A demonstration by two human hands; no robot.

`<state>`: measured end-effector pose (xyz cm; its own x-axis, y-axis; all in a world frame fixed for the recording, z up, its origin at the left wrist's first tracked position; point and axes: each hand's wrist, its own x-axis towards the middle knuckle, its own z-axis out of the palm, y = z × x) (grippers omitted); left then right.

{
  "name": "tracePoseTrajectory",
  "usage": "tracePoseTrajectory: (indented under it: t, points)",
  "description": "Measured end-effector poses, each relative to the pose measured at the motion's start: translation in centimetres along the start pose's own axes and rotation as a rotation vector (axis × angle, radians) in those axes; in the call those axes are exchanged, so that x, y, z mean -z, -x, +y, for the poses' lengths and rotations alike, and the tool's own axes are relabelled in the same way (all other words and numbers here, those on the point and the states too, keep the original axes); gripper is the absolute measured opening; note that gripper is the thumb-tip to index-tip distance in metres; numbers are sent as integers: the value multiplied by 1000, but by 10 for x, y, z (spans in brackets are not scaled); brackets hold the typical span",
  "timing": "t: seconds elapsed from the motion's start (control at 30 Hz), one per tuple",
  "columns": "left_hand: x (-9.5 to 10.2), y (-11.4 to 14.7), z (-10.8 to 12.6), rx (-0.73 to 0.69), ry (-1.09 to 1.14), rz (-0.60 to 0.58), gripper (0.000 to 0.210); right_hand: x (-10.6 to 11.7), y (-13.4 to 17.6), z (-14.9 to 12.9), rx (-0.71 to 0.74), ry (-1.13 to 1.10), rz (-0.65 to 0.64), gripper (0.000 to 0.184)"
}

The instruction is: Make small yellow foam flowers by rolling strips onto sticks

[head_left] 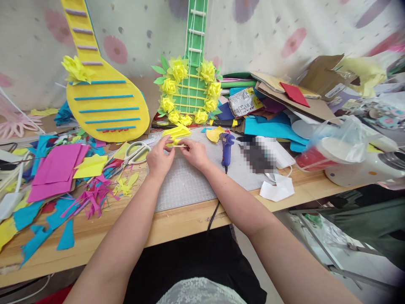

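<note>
wooden table [196, 218] | left hand [160, 158], right hand [196, 155] | pinched strip [180, 146] partly hidden

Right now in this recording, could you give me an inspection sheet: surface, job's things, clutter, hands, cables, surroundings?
Surface: wooden table with a gray mat on it.
Job's things: thin yellow strip at the fingertips; yellow paper just beyond; glue gun on the mat.
Clutter: paper scraps and scissors to the left; paper pile to the right.
Hands: left hand and right hand both pinch the strip.
Cables: black cord crosses the table's front edge.
Surroundings: flowered curtain behind a yellow guitar shape and a green one.
</note>
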<state>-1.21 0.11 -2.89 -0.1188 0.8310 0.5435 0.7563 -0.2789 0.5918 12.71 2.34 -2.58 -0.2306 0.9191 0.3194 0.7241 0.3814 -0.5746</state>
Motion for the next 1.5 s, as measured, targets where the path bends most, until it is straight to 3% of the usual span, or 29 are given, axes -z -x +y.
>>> tracePoseTrajectory:
  t: [0.63, 1.07, 1.5]
  points:
    - [0, -1, 1, -77, -42, 32, 43, 2, 1, -4, 112, 68, -48, 28]
    - [2, 0, 0, 6, 69, 97, 41, 6, 0, -9, 106, 164, -63, 28]
    - [-5, 0, -6, 94, 275, 69, 39, 2, -1, -12, 129, 248, -64, 30]
